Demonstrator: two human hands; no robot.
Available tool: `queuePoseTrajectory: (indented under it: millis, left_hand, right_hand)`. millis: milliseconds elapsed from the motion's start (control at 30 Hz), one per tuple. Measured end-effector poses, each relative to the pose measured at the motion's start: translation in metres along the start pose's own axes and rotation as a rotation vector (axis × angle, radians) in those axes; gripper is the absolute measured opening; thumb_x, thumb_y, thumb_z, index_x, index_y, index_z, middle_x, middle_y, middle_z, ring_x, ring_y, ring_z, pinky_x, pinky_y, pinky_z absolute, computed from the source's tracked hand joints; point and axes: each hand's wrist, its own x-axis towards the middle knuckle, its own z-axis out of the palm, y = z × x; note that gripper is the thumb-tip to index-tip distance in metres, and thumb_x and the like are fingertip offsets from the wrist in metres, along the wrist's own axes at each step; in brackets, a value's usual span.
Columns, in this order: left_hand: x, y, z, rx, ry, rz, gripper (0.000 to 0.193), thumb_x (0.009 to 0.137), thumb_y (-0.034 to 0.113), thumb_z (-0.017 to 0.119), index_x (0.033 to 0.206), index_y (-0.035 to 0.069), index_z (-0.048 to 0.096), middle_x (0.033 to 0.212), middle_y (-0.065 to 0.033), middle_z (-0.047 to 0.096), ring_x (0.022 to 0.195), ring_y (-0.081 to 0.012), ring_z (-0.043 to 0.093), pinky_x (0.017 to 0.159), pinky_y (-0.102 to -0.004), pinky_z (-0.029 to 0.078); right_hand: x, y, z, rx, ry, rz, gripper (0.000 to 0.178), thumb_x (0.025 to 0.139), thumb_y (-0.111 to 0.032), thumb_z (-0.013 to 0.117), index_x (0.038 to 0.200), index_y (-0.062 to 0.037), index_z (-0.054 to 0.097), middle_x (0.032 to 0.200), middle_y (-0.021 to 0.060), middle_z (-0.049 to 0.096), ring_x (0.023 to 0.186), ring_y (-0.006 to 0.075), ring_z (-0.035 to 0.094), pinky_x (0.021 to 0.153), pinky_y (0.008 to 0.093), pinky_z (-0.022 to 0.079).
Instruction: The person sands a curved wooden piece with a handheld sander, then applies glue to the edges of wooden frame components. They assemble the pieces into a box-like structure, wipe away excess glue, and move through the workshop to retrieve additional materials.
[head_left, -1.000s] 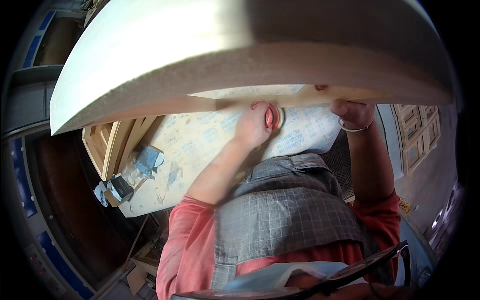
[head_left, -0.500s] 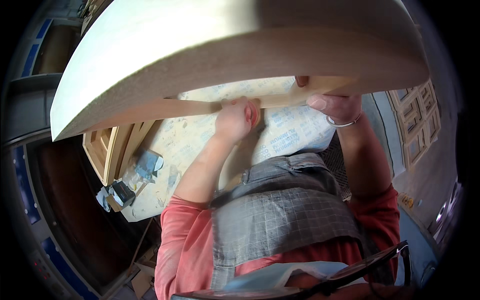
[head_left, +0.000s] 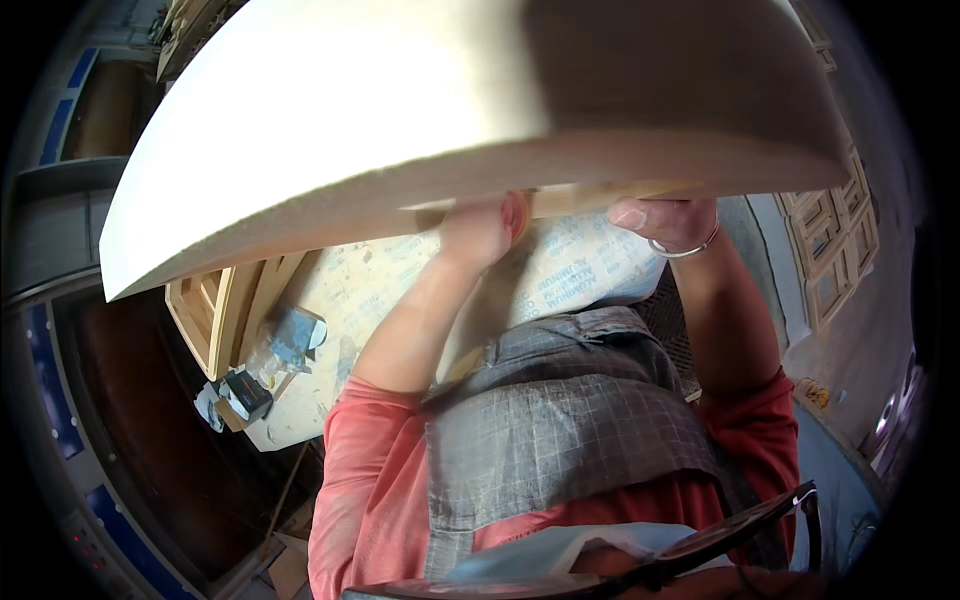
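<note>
Left hand [head_left: 474, 232]: curled round a red pad [head_left: 516, 215] at the curved wooden panel's [head_left: 480, 110] near edge. Right hand [head_left: 675, 222]: thumb beneath that edge, fingers hidden; grip cannot be confirmed. Panel sits above the pale worktop [head_left: 345, 285]. Apparent step: rubbing the underside; next move calls for steady right-hand support.

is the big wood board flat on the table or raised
Raised, at least in front: the right hand is under the board, above the table.

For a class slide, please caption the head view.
The left hand holds a red object while the right hand touches a large pale panel.
</note>
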Motion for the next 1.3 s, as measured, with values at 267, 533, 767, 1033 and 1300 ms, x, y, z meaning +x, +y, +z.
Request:
queuePoseTrajectory:
  millis: [267, 533, 767, 1033, 1300]
  left_hand:
    - [-0.037, -0.043, 0.001, -0.034, 0.056, -0.084, 0.034, 0.077, 0.015, 0.057, 0.112, 0.011, 0.057, 0.097, -0.0296, 0.057, 0.086, -0.0428, 0.058, 0.075, -0.0444, 0.051]
    - [-0.116, -0.016, -0.039, -0.002, 0.293, 0.080, 0.047, 0.074, 0.018, 0.068, 0.119, 0.024, 0.054, 0.107, -0.0238, 0.054, 0.085, -0.0393, 0.061, 0.070, -0.0442, 0.052]
    - [-0.263, 0.044, -0.209, 0.069, 0.441, 0.253, 0.053, 0.059, 0.013, 0.080, 0.105, 0.006, 0.055, 0.095, -0.0140, 0.052, 0.086, -0.0320, 0.054, 0.075, -0.0386, 0.048]
    - [-0.272, 0.074, -0.343, -0.092, 0.588, -0.033, 0.050, 0.058, 0.014, 0.069, 0.104, 0.006, 0.052, 0.093, -0.0072, 0.053, 0.085, -0.0167, 0.054, 0.078, -0.0277, 0.045]
    - [-0.209, 0.148, -0.350, 0.277, 0.291, 0.126, 0.049, 0.060, 0.008, 0.074, 0.105, 0.010, 0.055, 0.102, -0.0087, 0.057, 0.097, -0.0250, 0.057, 0.085, -0.0329, 0.047]
  right_hand:
    - [-0.010, 0.013, 0.001, 0.154, 0.069, 0.158, 0.050, 0.059, -0.013, 0.086, 0.102, -0.0002, 0.062, 0.091, 0.0025, 0.064, 0.083, 0.0123, 0.059, 0.075, 0.0278, 0.048]
    - [-0.004, -0.009, 0.005, 0.277, 0.011, 0.284, 0.056, 0.059, -0.006, 0.083, 0.109, -0.0016, 0.059, 0.101, 0.0047, 0.060, 0.091, 0.0128, 0.056, 0.078, 0.0275, 0.046]
    - [0.002, -0.023, -0.003, 0.231, 0.005, 0.219, 0.079, 0.058, -0.010, 0.086, 0.127, -0.0032, 0.047, 0.111, 0.0053, 0.058, 0.101, 0.0165, 0.055, 0.087, 0.0311, 0.045]
    - [0.037, -0.068, 0.009, 0.031, -0.011, 0.075, 0.068, 0.065, -0.022, 0.083, 0.120, 0.0018, 0.050, 0.111, 0.0074, 0.058, 0.101, 0.0141, 0.054, 0.087, 0.0286, 0.045]
    - [0.040, -0.068, 0.014, 0.051, -0.037, 0.018, 0.054, 0.067, -0.014, 0.081, 0.111, 0.0010, 0.054, 0.096, 0.0070, 0.064, 0.087, 0.0113, 0.060, 0.077, 0.0267, 0.049]
